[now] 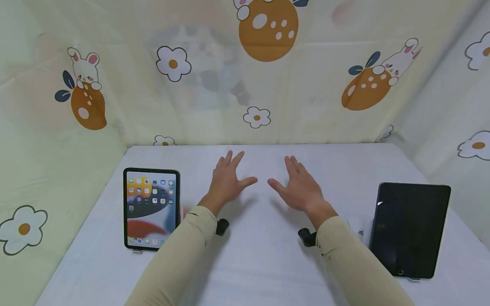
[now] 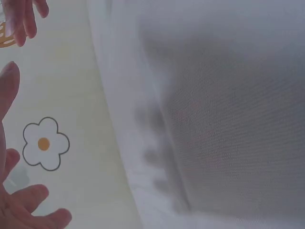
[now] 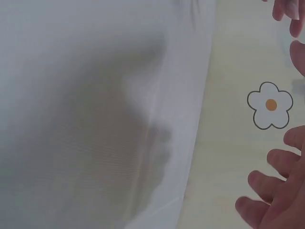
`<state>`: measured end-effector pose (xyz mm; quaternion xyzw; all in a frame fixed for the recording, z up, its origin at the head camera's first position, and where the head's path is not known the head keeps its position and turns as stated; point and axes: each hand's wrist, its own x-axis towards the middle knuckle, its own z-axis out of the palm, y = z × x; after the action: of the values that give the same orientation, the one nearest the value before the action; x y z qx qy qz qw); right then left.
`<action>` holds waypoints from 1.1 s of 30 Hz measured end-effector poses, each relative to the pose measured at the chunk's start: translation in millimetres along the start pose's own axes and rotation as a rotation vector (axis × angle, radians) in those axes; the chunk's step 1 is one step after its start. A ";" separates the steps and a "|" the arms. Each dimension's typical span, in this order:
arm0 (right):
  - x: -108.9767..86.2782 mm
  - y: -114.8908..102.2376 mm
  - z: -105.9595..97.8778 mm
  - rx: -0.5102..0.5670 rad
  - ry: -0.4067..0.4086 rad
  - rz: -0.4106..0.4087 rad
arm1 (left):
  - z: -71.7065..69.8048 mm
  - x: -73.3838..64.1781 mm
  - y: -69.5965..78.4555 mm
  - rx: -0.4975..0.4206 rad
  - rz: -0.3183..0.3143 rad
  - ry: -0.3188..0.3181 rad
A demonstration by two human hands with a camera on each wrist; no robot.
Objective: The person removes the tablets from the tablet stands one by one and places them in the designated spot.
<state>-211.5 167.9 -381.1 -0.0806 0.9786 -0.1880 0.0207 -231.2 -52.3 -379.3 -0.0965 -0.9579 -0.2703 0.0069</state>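
Both hands are held over the middle of the white table, apart from each other and holding nothing. The left hand (image 1: 226, 180) has its fingers spread and its thumb pointing toward the other hand. Facing it, the right hand (image 1: 300, 187) also has straight fingers, with the thumb out to the left. Left of the left hand, a tablet with a lit home screen (image 1: 151, 204) leans on a small stand. Another tablet, its screen dark (image 1: 411, 229), is propped up to the right of the right forearm. In the wrist views only fingers show at the edges, above shadows on the cloth.
A white cloth covers the table (image 1: 260, 263). Behind it hangs a cream curtain (image 1: 214, 93) printed with rabbits and flowers, which also lines both sides. Black wrist cameras sit under the left cuff (image 1: 222, 227) and the right cuff (image 1: 307, 237). Something pale lies partly hidden beside the dark tablet.
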 end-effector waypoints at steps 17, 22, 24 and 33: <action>-18.9 -4.9 12.5 0.334 0.083 -0.059 | 3.6 -30.1 -7.4 -0.436 0.022 0.025; -28.4 -10.9 16.9 0.424 0.082 -0.078 | 3.4 -50.6 -8.7 -0.511 0.032 -0.019; -32.2 -14.3 18.7 0.440 0.080 -0.097 | 3.4 -58.4 -9.4 -0.522 0.037 -0.038; -47.7 -29.3 21.6 0.497 0.094 -0.210 | 5.8 -82.4 -16.2 -0.528 0.003 -0.062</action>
<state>-158.5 141.1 -389.8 -0.1652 0.8886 -0.4271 -0.0254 -153.2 -77.7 -398.0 -0.1049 -0.8539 -0.5076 -0.0476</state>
